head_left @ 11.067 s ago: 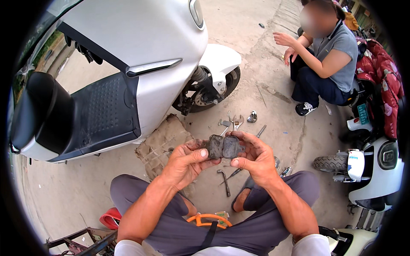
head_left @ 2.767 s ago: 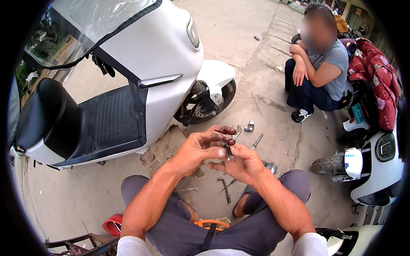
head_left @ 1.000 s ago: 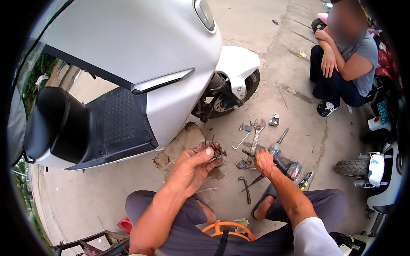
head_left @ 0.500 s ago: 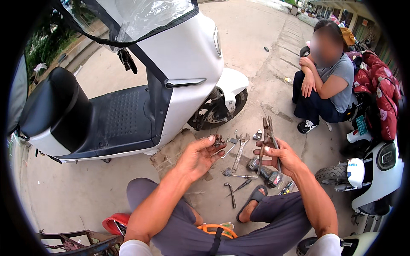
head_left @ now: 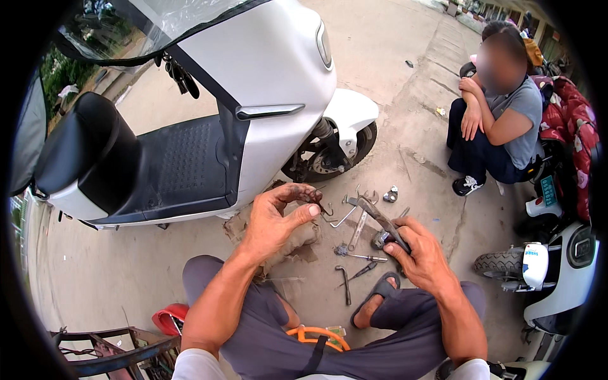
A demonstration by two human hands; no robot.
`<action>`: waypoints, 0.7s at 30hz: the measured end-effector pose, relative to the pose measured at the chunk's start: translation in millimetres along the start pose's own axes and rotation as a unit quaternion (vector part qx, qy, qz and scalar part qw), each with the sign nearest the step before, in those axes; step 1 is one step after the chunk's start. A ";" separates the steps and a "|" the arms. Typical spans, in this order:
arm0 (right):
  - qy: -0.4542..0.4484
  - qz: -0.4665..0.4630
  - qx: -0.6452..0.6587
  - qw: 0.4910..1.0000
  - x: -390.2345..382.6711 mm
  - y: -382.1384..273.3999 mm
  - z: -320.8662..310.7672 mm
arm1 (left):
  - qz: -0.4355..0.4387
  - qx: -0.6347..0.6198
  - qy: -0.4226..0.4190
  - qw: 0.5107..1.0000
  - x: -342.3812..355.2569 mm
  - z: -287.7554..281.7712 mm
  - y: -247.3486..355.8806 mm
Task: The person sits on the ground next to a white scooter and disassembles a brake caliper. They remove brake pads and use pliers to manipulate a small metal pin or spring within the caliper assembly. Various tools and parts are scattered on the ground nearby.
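My left hand is raised at the middle, fingertips blackened, thumb and fingers pinching a small dark wiry metal piece whose exact kind I cannot make out. To its right, my right hand is closed around the handles of worn metal pliers. Their jaws point up and left, apart from the small piece. Below the hands, an open-end wrench, a bent hex key, a screwdriver and an L-shaped socket wrench lie on the ground. A grey power tool is partly hidden by my right hand.
A white scooter stands ahead on the left, its front wheel beyond the tools. Flattened cardboard lies near my left knee. At right a person squats beside another white scooter. A rusty metal frame stands at lower left.
The pliers have swung from upright to pointing up and left, and my right hand has lowered around them. My left hand has turned and shifted slightly left, still pinching the small piece.
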State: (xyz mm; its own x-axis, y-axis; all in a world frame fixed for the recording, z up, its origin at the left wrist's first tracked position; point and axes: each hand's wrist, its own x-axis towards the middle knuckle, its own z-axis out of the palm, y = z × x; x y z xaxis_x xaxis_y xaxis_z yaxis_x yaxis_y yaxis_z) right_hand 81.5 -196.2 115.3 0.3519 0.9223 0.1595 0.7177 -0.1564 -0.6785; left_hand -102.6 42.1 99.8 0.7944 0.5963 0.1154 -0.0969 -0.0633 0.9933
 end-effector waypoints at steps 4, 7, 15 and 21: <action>0.021 -0.058 -0.069 0.996 4.9 -0.2 -1.7 | -0.013 0.011 -0.012 1.000 3.5 0.5 0.7; 0.017 -0.095 -0.101 0.990 6.8 -1.3 -1.4 | -0.033 0.009 -0.013 0.999 5.9 1.5 2.3; 0.005 -0.129 -0.145 0.981 11.6 -3.1 -1.2 | -0.009 0.013 -0.058 0.998 6.1 0.6 0.1; -0.007 -0.136 -0.137 0.981 14.4 -2.8 -0.6 | -0.030 0.023 -0.065 0.997 5.2 0.3 3.7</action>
State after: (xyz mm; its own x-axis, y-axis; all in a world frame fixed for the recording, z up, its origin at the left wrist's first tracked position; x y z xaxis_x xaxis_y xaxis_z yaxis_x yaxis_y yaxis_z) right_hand 84.9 -182.6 119.9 0.1180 0.9477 0.2967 0.9191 0.0089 -0.3938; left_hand -98.6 44.7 104.0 0.8695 0.4910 0.0537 -0.0222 -0.0699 0.9973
